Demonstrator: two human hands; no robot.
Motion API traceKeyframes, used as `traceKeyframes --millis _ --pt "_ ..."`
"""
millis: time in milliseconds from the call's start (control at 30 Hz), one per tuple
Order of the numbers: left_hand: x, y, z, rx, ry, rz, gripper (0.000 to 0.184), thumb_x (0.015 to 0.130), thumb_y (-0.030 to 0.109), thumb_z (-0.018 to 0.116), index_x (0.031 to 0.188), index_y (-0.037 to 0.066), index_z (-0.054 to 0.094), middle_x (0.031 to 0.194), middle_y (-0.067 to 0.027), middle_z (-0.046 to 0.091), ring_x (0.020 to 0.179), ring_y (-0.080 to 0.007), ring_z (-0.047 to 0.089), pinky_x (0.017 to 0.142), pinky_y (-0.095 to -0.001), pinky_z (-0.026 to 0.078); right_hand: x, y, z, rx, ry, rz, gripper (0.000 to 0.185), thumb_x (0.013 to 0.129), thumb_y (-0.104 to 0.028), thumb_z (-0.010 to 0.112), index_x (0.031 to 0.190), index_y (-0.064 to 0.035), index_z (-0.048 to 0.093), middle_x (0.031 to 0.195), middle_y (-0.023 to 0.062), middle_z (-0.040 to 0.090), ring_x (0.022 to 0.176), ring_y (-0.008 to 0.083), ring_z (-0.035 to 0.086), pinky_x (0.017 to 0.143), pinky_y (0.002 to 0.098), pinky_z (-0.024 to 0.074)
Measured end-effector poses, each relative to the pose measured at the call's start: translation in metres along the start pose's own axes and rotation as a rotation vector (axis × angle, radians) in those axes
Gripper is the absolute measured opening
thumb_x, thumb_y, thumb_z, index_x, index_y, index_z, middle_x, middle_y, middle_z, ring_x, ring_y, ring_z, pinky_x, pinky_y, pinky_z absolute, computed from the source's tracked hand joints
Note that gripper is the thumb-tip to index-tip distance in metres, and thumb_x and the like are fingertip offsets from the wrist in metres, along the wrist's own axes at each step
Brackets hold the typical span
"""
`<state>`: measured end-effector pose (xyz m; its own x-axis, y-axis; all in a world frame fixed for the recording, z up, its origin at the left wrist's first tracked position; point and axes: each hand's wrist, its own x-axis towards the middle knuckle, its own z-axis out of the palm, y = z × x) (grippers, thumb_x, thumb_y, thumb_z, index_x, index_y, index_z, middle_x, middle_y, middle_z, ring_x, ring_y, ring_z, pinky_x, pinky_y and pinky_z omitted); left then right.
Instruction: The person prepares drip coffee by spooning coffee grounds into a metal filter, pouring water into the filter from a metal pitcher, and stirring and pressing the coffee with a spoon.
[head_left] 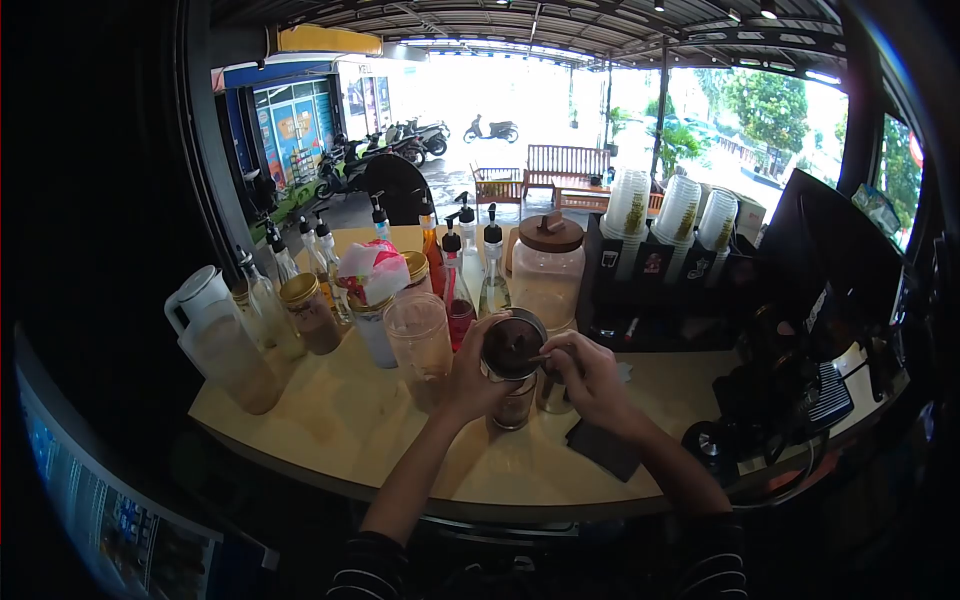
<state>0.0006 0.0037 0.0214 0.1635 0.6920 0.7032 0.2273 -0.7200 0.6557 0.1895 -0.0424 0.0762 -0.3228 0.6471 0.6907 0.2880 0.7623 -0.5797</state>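
My left hand [472, 378] wraps round a round jar [520, 325] with dark contents, its mouth tilted toward me. Pinched in my right hand [595, 380] is a thin handle [538, 357], likely a spoon, whose end reaches into the jar's mouth. Directly below the jar, a small clear glass [513, 410] with something brownish inside stands on the counter, partly covered by my left hand and the jar. Beside it is a metallic cup [553, 396], half hidden behind my right hand. A dark folded cloth [606, 450] lies at the counter's front, below my right wrist.
Left on the counter [330, 440] stand a white-lidded pitcher [230, 350], gold-lidded jars [312, 315], pump bottles [460, 290] and a clear plastic container [420, 345]. Behind my hands is a large brown-lidded jar [549, 270]. Stacked cups [628, 205] and a dark machine [775, 370] occupy the right.
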Motion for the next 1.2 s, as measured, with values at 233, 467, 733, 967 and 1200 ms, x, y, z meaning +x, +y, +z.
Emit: traceKeyframes --millis 233,467,733,967,1200 --pt "-0.002 0.001 -0.004 0.025 -0.021 0.04 0.081 0.059 0.012 0.082 0.13 0.012 0.042 0.125 -0.0099 0.051 0.117 -0.0261 0.052 0.101 -0.0356 0.042 0.011 0.0 -0.013 0.031 -0.091 0.014 0.011 0.092 -0.005 0.051 0.099 0.0015 0.058 0.085 0.0122 0.062 0.076 0.0168 0.066 0.066 0.0279 0.0498" --pt "-0.005 0.003 -0.004 -0.072 0.012 -0.008 0.081 0.059 0.014 0.084 0.129 0.008 0.042 0.123 -0.0103 0.054 0.117 -0.0225 0.053 0.1 -0.034 0.042 0.013 0.002 -0.018 0.025 -0.091 -0.015 0.011 0.092 -0.005 0.051 0.097 0.0013 0.059 0.084 0.011 0.062 0.072 0.014 0.063 0.065 0.0263 0.0495" --pt "-0.006 0.01 0.007 -0.058 0.021 0.005 0.082 0.059 0.015 0.085 0.128 0.006 0.043 0.123 -0.0118 0.054 0.116 -0.0226 0.054 0.099 -0.0355 0.043 0.012 -0.002 -0.007 0.011 0.023 0.002 0.011 0.093 -0.005 0.051 0.097 0.002 0.058 0.081 0.0108 0.061 0.073 0.0117 0.063 0.061 0.0257 0.0496" --pt "-0.007 -0.008 0.018 -0.027 0.169 -0.007 0.082 0.058 0.013 0.086 0.127 0.005 0.043 0.122 -0.0131 0.054 0.112 -0.0268 0.056 0.097 -0.0362 0.045 0.012 -0.003 0.006 0.028 0.187 -0.023 0.011 0.093 -0.006 0.05 0.095 0.0007 0.059 0.075 0.0076 0.061 0.068 0.0113 0.061 0.064 0.0261 0.0471" --pt "-0.006 -0.008 0.023 -0.079 0.174 -0.014 0.08 0.059 0.011 0.085 0.126 0.006 0.043 0.122 -0.0137 0.053 0.113 -0.0281 0.054 0.096 -0.0371 0.045 0.005 0.004 0.017 0.003 0.087 0.056 0.011 0.092 -0.008 0.053 0.097 0.0014 0.057 0.085 0.0148 0.063 0.071 0.0223 0.064 0.065 0.0319 0.0497"
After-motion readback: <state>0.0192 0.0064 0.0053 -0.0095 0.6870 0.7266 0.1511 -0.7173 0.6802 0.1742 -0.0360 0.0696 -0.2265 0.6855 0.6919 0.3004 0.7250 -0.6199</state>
